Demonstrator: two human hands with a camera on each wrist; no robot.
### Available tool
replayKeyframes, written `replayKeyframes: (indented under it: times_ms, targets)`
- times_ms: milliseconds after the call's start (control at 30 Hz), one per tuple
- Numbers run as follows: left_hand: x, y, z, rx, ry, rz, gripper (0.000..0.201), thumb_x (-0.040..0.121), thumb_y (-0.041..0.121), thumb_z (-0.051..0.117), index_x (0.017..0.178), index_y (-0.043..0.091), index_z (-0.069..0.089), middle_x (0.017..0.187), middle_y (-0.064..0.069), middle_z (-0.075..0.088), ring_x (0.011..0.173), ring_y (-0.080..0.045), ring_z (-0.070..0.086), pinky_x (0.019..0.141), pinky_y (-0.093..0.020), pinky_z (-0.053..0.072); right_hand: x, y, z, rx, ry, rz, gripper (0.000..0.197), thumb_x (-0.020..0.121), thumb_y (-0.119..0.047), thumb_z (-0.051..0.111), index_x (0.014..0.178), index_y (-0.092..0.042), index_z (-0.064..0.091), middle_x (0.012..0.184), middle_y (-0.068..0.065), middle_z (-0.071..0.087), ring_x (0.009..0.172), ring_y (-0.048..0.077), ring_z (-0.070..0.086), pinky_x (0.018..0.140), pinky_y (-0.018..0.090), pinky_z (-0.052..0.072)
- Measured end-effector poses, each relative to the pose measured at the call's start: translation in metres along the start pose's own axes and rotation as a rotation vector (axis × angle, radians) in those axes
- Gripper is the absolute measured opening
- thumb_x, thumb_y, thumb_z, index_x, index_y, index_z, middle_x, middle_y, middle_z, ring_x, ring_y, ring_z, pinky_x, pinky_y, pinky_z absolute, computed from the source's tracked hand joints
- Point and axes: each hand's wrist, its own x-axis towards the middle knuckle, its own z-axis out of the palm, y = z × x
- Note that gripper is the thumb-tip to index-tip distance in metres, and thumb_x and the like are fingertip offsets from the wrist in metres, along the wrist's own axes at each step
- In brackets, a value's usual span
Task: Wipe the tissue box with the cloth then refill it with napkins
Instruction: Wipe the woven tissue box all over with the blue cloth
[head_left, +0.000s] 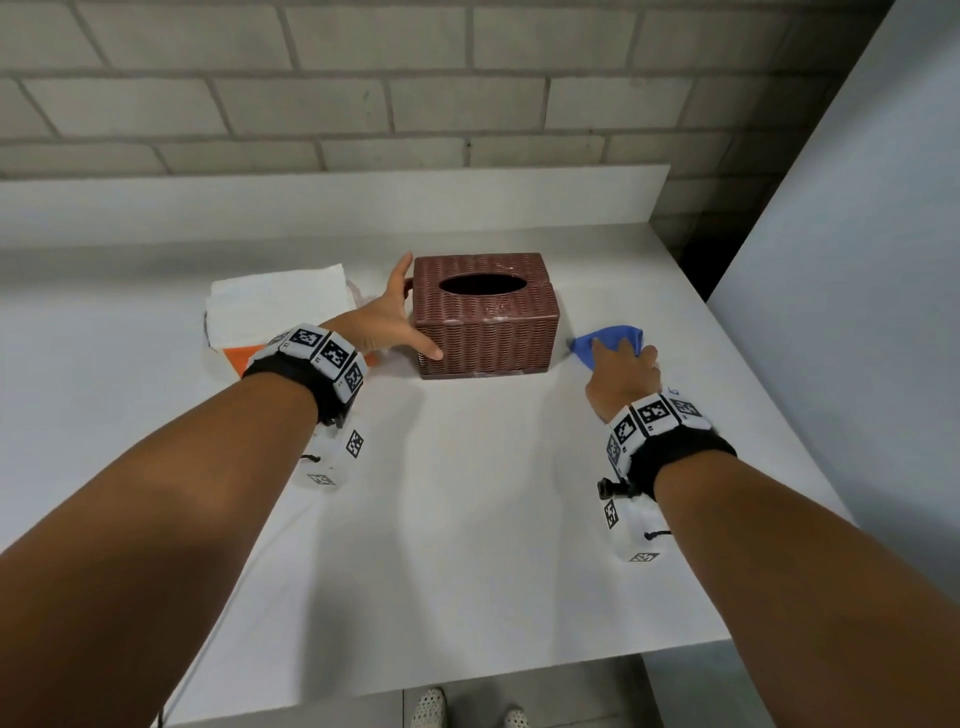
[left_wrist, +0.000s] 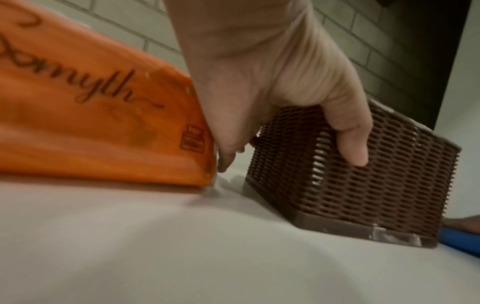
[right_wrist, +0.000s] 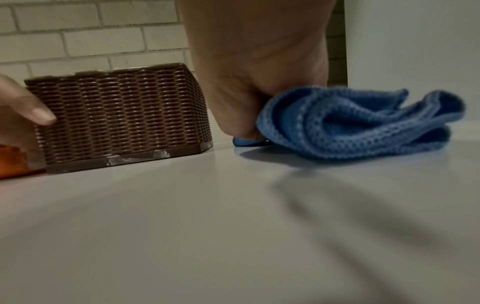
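A brown woven tissue box (head_left: 488, 317) with an oval, dark top slot stands on the white table (head_left: 467, 493). My left hand (head_left: 402, 312) clasps its left end: the thumb (left_wrist: 350, 144) lies on the near face and the fingers reach round the far corner. To the right of the box, my right hand (head_left: 623, 369) grips a crumpled blue cloth (head_left: 613, 338) that lies on the table, a short gap from the box (right_wrist: 122, 115). White napkins (head_left: 275, 306) are stacked left of the box on an orange packet (left_wrist: 91, 123).
A low white backsplash and a brick wall (head_left: 467, 104) close off the back. A tall grey panel (head_left: 857, 260) stands along the table's right side. The front edge of the table is near me, with shoes (head_left: 431, 706) on the floor below.
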Motion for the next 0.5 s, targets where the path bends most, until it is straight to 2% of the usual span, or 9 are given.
replayKeyframes:
  times_ms: [133,233,267,300,333,367,400,433,500]
  targets:
    - [0.003,-0.001,0.002,-0.063,0.011,-0.002,0.138,0.057,-0.003,0.084,0.15,0.028,-0.013,0.156,-0.008,0.022,0.145,-0.021,0.021,0.116,-0.048,0.025,0.005,0.002,-0.007,0.156,-0.019,0.009,0.052,0.096,-0.013,0.039,0.147,-0.022,0.032,0.144,0.014,0.041,0.13,0.038,0.037,0.106,0.044,0.037]
    - [0.005,0.002,0.008,-0.176,0.036,0.01,0.117,0.065,-0.01,0.077,0.15,0.022,0.004,0.136,0.0,0.043,0.131,-0.018,0.037,0.105,-0.033,0.036,0.014,0.005,-0.021,0.441,0.007,0.049,0.038,0.097,-0.017,0.041,0.133,-0.01,0.05,0.131,0.02,0.055,0.123,0.036,0.05,0.104,0.04,0.037]
    - [0.004,0.005,0.011,-0.21,0.046,0.018,0.108,0.067,-0.009,0.076,0.149,0.019,0.011,0.126,0.005,0.047,0.123,-0.015,0.043,0.1,-0.03,0.038,0.014,0.006,-0.028,0.594,0.043,0.051,0.032,0.099,-0.024,0.041,0.121,-0.008,0.059,0.121,0.02,0.061,0.115,0.035,0.055,0.099,0.038,0.04]
    - [0.005,0.006,0.012,-0.255,0.05,0.031,0.103,0.066,-0.005,0.078,0.147,0.017,0.018,0.12,0.006,0.05,0.117,-0.013,0.048,0.098,-0.028,0.04,0.013,0.005,-0.034,0.778,0.084,0.049,0.034,0.099,-0.033,0.041,0.098,-0.01,0.065,0.101,0.018,0.065,0.101,0.033,0.058,0.09,0.036,0.042]
    - [0.005,0.007,0.014,-0.304,0.045,0.041,0.101,0.062,0.002,0.081,0.145,0.015,0.023,0.12,0.004,0.053,0.114,-0.013,0.051,0.097,-0.028,0.042,0.009,0.004,-0.041,0.951,0.133,0.064,0.04,0.099,-0.041,0.039,0.074,-0.016,0.059,0.078,0.01,0.06,0.086,0.03,0.055,0.081,0.033,0.04]
    - [0.006,0.007,0.014,-0.35,0.045,0.045,0.097,0.06,0.009,0.08,0.143,0.013,0.029,0.121,0.002,0.055,0.113,-0.014,0.054,0.094,-0.028,0.045,0.008,0.001,-0.046,1.066,0.182,0.084,0.044,0.099,-0.045,0.038,0.062,-0.023,0.046,0.066,0.004,0.05,0.075,0.027,0.048,0.077,0.031,0.037]
    - [0.004,0.009,0.015,-0.379,0.05,0.041,0.087,0.062,0.015,0.077,0.139,0.013,0.036,0.119,0.002,0.058,0.11,-0.013,0.056,0.09,-0.026,0.047,0.006,-0.003,-0.051,1.142,0.221,0.082,0.043,0.099,-0.043,0.037,0.059,-0.027,0.04,0.061,0.001,0.043,0.067,0.024,0.044,0.074,0.031,0.036]
    - [0.003,0.01,0.016,-0.401,0.055,0.037,0.075,0.065,0.019,0.072,0.134,0.013,0.043,0.114,0.004,0.061,0.106,-0.011,0.058,0.087,-0.025,0.047,0.003,-0.008,-0.056,1.181,0.26,0.059,0.038,0.099,-0.036,0.037,0.062,-0.029,0.041,0.062,0.001,0.041,0.063,0.022,0.041,0.072,0.032,0.037]
    - [0.001,0.013,0.018,-0.423,0.056,0.024,0.045,0.075,0.028,0.066,0.118,0.017,0.057,0.098,0.01,0.07,0.098,-0.009,0.061,0.087,-0.024,0.046,-0.005,-0.021,-0.066,1.175,0.327,-0.034,0.025,0.095,-0.016,0.033,0.087,-0.024,0.056,0.075,0.008,0.048,0.068,0.024,0.044,0.072,0.035,0.038]
